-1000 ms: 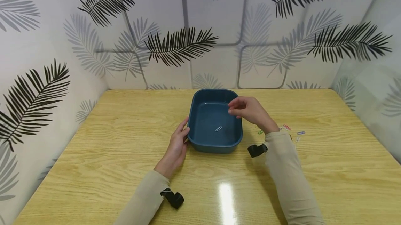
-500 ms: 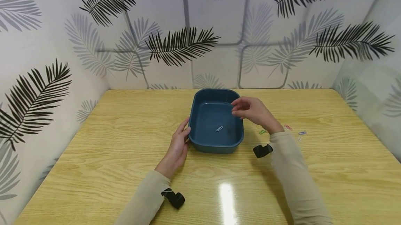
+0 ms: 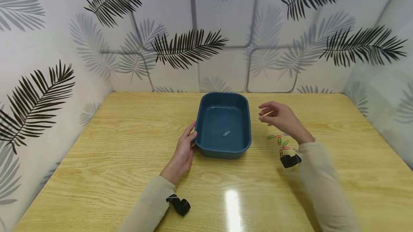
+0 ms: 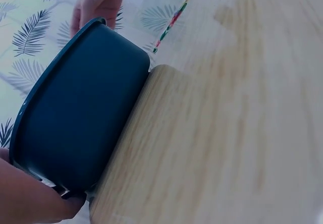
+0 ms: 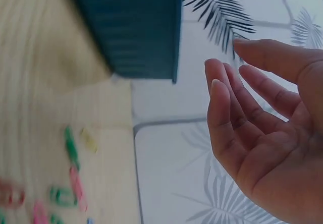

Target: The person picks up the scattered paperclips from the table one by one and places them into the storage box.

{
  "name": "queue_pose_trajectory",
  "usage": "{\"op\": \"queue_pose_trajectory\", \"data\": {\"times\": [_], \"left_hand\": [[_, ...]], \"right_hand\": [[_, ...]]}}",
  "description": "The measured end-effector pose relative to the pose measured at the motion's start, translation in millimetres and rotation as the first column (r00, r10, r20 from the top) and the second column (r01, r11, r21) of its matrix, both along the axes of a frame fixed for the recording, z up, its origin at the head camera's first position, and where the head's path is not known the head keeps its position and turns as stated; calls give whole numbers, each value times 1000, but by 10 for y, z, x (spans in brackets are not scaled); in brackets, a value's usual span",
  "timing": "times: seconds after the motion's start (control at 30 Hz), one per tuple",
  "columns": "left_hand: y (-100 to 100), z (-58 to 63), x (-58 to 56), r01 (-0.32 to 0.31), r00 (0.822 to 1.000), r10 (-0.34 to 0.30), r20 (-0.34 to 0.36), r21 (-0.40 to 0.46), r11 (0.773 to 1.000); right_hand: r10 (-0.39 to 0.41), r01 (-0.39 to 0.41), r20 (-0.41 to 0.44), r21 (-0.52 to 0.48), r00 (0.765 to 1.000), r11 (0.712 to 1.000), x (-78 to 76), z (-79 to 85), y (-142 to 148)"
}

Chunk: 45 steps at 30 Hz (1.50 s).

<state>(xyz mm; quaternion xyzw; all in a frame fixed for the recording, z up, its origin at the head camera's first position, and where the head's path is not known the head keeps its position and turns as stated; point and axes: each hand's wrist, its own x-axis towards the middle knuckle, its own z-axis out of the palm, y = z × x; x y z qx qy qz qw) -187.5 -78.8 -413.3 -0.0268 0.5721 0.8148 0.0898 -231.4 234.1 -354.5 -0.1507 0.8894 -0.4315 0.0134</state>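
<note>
A dark blue plastic bin point(image 3: 222, 151) stands on the table with one white paper clip point(image 3: 227, 133) lying on its floor. My left hand point(image 3: 184, 147) holds the bin's left side near the front corner, thumb at the rim; the left wrist view shows this hand point(image 4: 35, 199) against the bin's outer wall point(image 4: 81, 108). To the right of the bin, my right hand point(image 3: 280, 119) hovers with loosely bent fingers. Nothing lies between its thumb and fingertips in the right wrist view, where the hand point(image 5: 267, 138) is apart from the bin point(image 5: 136, 32).
Several coloured paper clips, among them a green clip point(image 3: 279, 141) and a red clip point(image 3: 285, 148), lie scattered on the table point(image 3: 129, 146) below my right hand and forearm. A leaf-patterned wall point(image 3: 222, 67) rises behind the table's far edge.
My right hand has moved right, from over the bin's right rim to beyond it, uncovering more paper clips. The left hand and bin have stayed in place.
</note>
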Motion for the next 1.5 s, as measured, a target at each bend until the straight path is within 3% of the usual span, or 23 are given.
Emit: {"op": "queue_pose_trajectory", "data": {"times": [0.37, 0.7, 0.87, 1.1, 1.33, 1.5], "left_hand": [[21, -30, 3, 3, 1000, -3, 8, -27, 1000], [-13, -58, 15, -2, 1000, 3, 9, -33, 999], [-5, -58, 9, 0, 1000, 0, 6, -30, 1000], [-22, -65, 21, -11, 1000, 12, 24, -19, 1000], [-28, -42, 25, -7, 1000, 7, 19, 0, 1000], [-16, -42, 10, -2, 1000, 1, 21, 10, 1000]], "right_hand": [[-20, 15, 41, 132, 999, 991, 188, -141, 584], [-98, 83, 84, 171, 992, 982, 182, -249, 1049], [-129, 103, 82, 268, 988, 958, 182, -280, 1221], [-155, 106, 114, 353, 981, 930, 155, -338, 1288], [-149, 112, 50, 440, 988, 891, 93, -384, 1262], [-153, 113, 50, 461, 987, 880, 96, -368, 1252]]}}
